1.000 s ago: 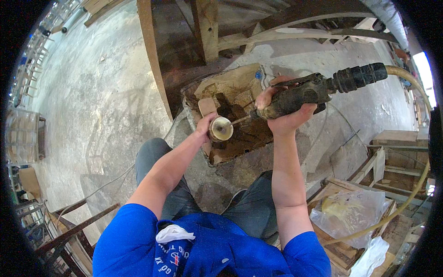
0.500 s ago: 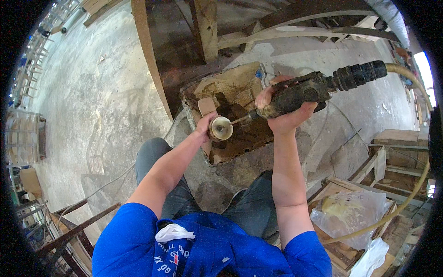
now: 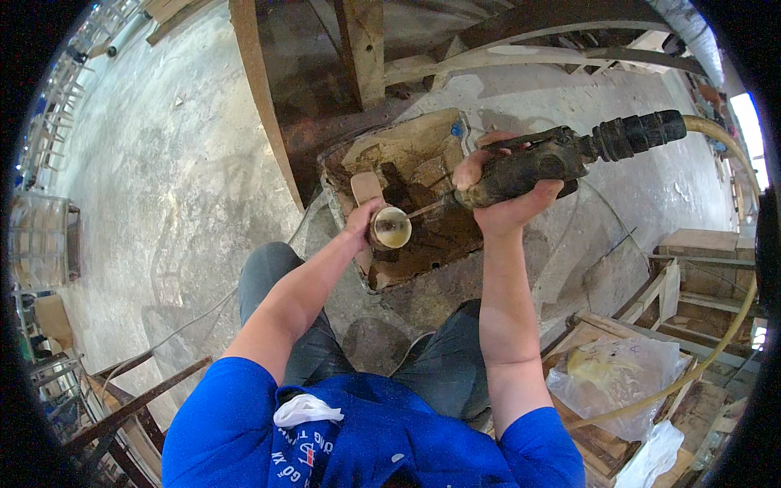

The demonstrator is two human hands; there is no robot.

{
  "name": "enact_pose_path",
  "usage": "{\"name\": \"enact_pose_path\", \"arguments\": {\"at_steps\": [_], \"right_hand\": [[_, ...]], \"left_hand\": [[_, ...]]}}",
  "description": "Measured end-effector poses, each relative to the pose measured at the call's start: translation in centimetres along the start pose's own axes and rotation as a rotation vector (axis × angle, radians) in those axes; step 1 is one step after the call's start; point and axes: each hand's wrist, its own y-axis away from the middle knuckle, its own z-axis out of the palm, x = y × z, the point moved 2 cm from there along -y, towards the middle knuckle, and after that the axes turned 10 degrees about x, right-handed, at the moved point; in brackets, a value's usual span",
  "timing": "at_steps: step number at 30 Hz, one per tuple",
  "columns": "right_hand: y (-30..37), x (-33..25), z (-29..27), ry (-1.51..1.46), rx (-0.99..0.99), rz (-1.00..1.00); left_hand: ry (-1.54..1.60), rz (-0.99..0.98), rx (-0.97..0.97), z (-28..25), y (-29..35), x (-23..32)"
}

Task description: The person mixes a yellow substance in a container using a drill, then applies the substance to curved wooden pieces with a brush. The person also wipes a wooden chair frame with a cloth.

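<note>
I find my left hand grasping a pale cup over the bin, my right hand clenched around a dark power tool at the bin's right.

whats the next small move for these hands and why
I'd probably steady the pale round cup with the left hand before shifting the dark tool: that hand is the cup's only visible support over the box, while the right hand grips the tool, whose thin shaft reaches the cup's rim. Whether its tip touches inside is hard to tell.
</note>
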Motion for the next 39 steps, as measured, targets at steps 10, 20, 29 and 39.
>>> {"name": "enact_pose_path", "arguments": {"at_steps": [10,20,29,39], "right_hand": [[-0.1,-0.8,0.1,-0.078,0.104,-0.008],[-0.9,-1.1,-1.6,-0.243,0.335,-0.075],[-1.5,-2.7,-2.9,-0.337,0.269,-0.104],[-1.7,-2.9,-3.6,-0.282,0.419,-0.101]], "left_hand": [[0.085,0.003,0.062,-0.3,0.0,0.3],[0.227,0.001,-0.002,-0.8,-1.5,0.5],[0.353,0.029,-0.085,0.3,-0.4,1.9],[0.363,0.11,-0.037,0.5,0.1,2.7]]}}
